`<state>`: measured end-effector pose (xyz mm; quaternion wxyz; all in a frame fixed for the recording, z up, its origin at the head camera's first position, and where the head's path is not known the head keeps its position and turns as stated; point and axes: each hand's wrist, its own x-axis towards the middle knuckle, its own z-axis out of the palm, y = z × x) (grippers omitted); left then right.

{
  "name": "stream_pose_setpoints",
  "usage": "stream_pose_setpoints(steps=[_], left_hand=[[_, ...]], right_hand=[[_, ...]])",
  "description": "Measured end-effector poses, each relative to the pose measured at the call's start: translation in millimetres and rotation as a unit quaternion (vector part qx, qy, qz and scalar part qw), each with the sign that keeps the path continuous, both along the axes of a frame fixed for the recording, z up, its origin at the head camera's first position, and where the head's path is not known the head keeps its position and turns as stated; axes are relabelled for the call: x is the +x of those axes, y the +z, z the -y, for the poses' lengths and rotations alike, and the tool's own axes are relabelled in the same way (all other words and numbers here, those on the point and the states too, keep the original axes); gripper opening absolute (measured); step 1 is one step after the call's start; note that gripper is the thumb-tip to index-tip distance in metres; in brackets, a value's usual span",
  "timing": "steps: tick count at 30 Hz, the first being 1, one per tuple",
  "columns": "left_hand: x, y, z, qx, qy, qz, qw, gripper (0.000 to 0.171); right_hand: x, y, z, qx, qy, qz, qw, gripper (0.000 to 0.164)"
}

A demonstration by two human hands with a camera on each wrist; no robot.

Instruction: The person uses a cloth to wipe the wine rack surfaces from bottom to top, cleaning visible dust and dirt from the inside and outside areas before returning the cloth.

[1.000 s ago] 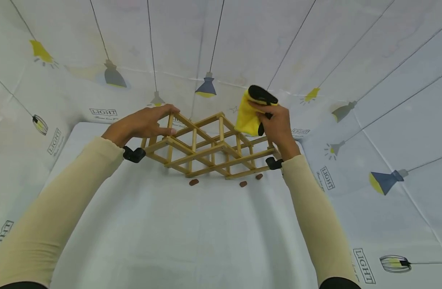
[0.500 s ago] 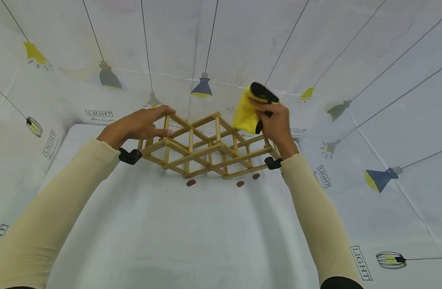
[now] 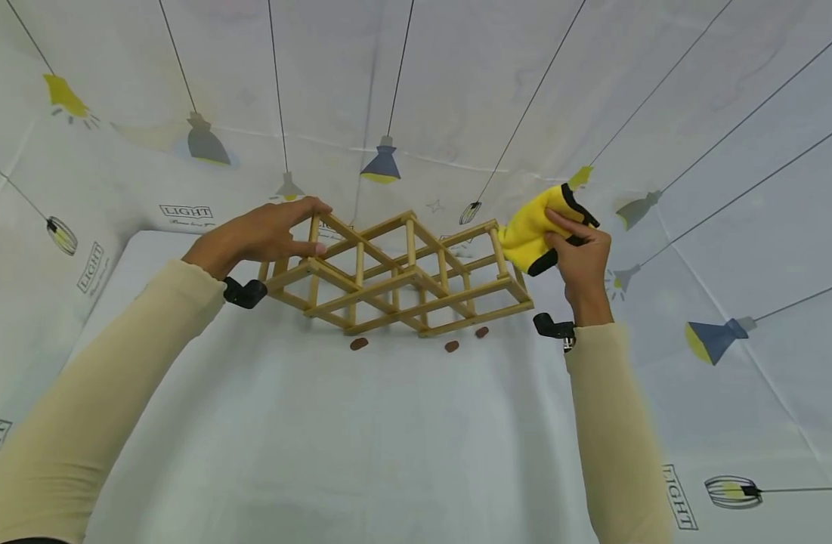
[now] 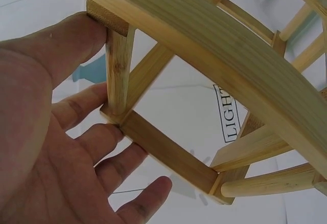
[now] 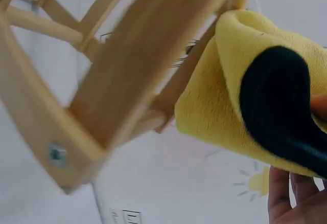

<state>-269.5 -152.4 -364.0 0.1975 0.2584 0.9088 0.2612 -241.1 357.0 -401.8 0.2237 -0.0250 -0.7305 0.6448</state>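
A folding wooden wine rack (image 3: 388,287) of crossed slats and round dowels stands at the table's far end. My left hand (image 3: 266,232) grips its left end. In the left wrist view, the thumb (image 4: 76,42) presses one end of a corner dowel and the fingers (image 4: 99,139) reach around the other end. My right hand (image 3: 582,253) pinches a folded yellow cloth with black edging (image 3: 534,227) beside the rack's right end. The cloth's left part overlaps the right upper corner of the rack in the head view. In the right wrist view, the cloth (image 5: 204,101) lies against a slat.
Three small reddish-brown pieces (image 3: 359,344) lie on the white tabletop (image 3: 334,438) in front of the rack. A white backdrop (image 3: 443,83) printed with hanging lamps rises behind and on both sides.
My right hand has moved right with the cloth, from above the rack's right half to beyond its right end, uncovering that corner. My left hand keeps its grip on the rack.
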Motion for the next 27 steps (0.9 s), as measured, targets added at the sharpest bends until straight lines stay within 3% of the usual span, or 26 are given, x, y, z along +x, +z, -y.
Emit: stream_pose_setpoints(steps=[4,8,12,15,17,19,21,24,25,27], left_hand=[[0.0,0.1,1,-0.001,0.0,0.001,1.0,0.074],[-0.9,-0.9,2,-0.002,0.005,0.001,1.0,0.075],[-1.4,-1.5,3,-0.003,0.005,0.001,1.0,0.076],[-2.0,-2.0,2,-0.004,0.003,0.001,1.0,0.075],[-1.8,-1.3,1,-0.003,0.001,-0.002,1.0,0.075],[-1.5,-0.1,0,-0.001,-0.001,-0.004,1.0,0.075],[-1.4,0.5,-2,0.003,-0.005,-0.006,1.0,0.075],[-1.8,0.3,-2,0.006,-0.009,-0.004,0.9999,0.076],[-2.3,-0.2,-2,0.005,-0.009,-0.004,0.9999,0.076],[-3.6,-1.2,1,0.001,-0.007,-0.005,1.0,0.076]], right_hand=[[-0.9,-16.5,-2,-0.009,0.001,0.015,1.0,0.037],[-4.3,-28.3,2,0.008,0.044,0.077,0.996,0.039],[-3.8,-39.0,5,0.091,0.083,0.177,0.977,0.04],[-1.3,-43.1,5,0.159,0.091,0.209,0.961,0.037],[-0.6,-43.8,6,0.177,0.071,0.175,0.966,0.034],[-1.2,-39.8,8,0.123,0.014,0.103,0.987,0.034],[-1.3,-30.3,11,0.043,-0.055,0.01,0.997,0.037],[-0.2,-6.8,22,-0.059,-0.114,-0.113,0.985,0.042],[0.8,2.1,29,-0.067,-0.114,-0.136,0.982,0.042],[2.8,17.6,45,-0.051,-0.076,-0.158,0.983,0.04]])
